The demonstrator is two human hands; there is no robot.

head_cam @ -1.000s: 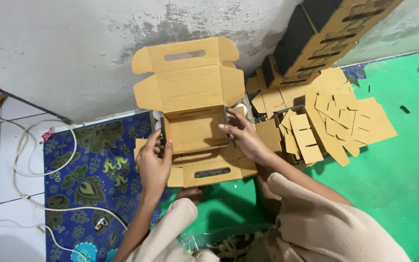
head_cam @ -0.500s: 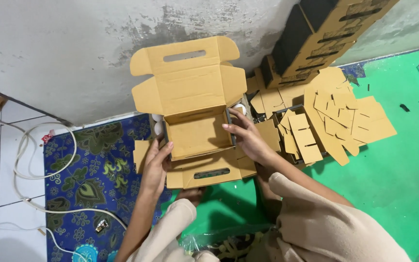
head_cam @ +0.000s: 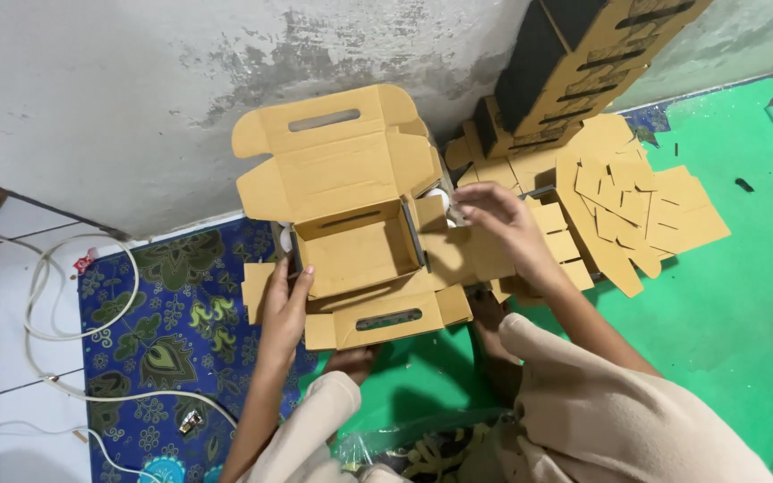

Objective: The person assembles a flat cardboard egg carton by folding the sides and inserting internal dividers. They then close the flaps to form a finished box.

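Fingers (head_cam: 301, 273) of left hand (head_cam: 286, 309) are pressing flat on the half-folded brown cardboard box (head_cam: 355, 246), right hand (head_cam: 498, 219) fingers are pinching its side flap — keeping creases square.

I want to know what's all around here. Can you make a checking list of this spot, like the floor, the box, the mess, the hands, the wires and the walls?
Surface: green mat beside a blue patterned mat, white tiles at the left.
Job's things: brown cardboard box, half folded, lid flap with a handle slot standing up.
Clutter: flat cardboard blanks spread at the right; a stack of folded boxes against the wall.
Hands: left hand presses the box's left wall; right hand holds its right side flap, fingers bent.
Cables: white cable looping over tiles and blue mat.
Surroundings: rough grey wall.
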